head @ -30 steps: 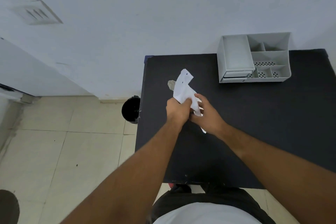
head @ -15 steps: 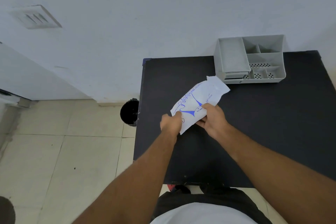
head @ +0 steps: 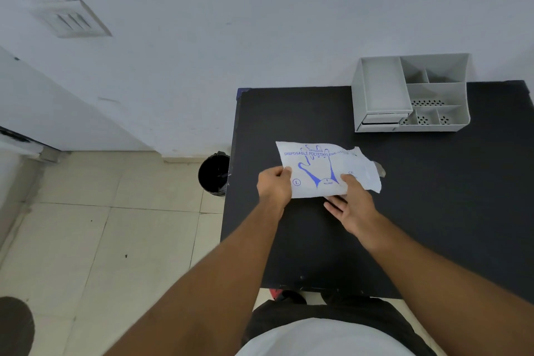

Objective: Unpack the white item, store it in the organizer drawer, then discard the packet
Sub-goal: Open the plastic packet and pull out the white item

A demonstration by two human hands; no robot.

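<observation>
A white paper packet [head: 323, 166] with a blue glove drawing is held flat above the black table [head: 433, 196]. My left hand [head: 274, 188] pinches its lower left edge. My right hand [head: 351, 206] holds the lower right part, thumb on top and fingers underneath. The packet's right end is torn, and a greyish scrap [head: 380, 168] sticks out there. The white item inside is hidden. The grey organizer [head: 410, 94] stands at the table's back, its drawer [head: 380, 119] at the lower left front looking shut.
A black bin [head: 214, 173] stands on the tiled floor just left of the table. A white wall runs behind the table. A dark shape sits at the bottom left corner of the floor.
The packet has been turned from a crumpled, upright hold to a flat, printed-side-up spread, and both hands have moved apart along its lower edge.
</observation>
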